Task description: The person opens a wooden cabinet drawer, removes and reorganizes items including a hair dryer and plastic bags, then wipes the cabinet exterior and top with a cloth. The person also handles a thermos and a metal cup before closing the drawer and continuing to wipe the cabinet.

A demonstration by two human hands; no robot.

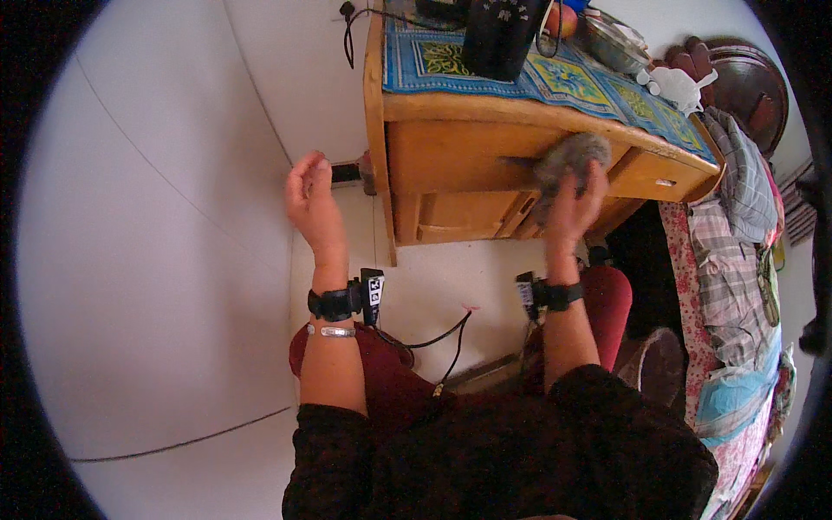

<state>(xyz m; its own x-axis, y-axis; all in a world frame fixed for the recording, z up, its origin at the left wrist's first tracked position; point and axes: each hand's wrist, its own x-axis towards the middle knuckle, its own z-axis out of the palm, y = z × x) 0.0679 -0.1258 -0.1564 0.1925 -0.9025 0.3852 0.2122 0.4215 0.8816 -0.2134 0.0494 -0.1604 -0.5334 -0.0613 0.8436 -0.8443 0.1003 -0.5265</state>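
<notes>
My right hand [575, 205], slightly blurred, grips a bunched grey cloth [578, 153]. The cloth lies against the drawer front [448, 153] of a wooden cabinet [471, 107], just below the top edge. A dark mark or handle [517, 160] shows on the drawer left of the cloth. My left hand [315, 201] is raised between the white wall and the cabinet's left side. Its fingers are loosely curled, and I see nothing in them. Both wrists carry black straps with small devices.
A blue patterned cloth [422, 78] covers the cabinet top, bearing a black container [500, 39], a red fruit [563, 21], a glass bowl [614, 45] and a white plastic bag [679, 88]. A bed [721, 260] with folded bedding stands right. A black cable [429, 341] hangs before my knees.
</notes>
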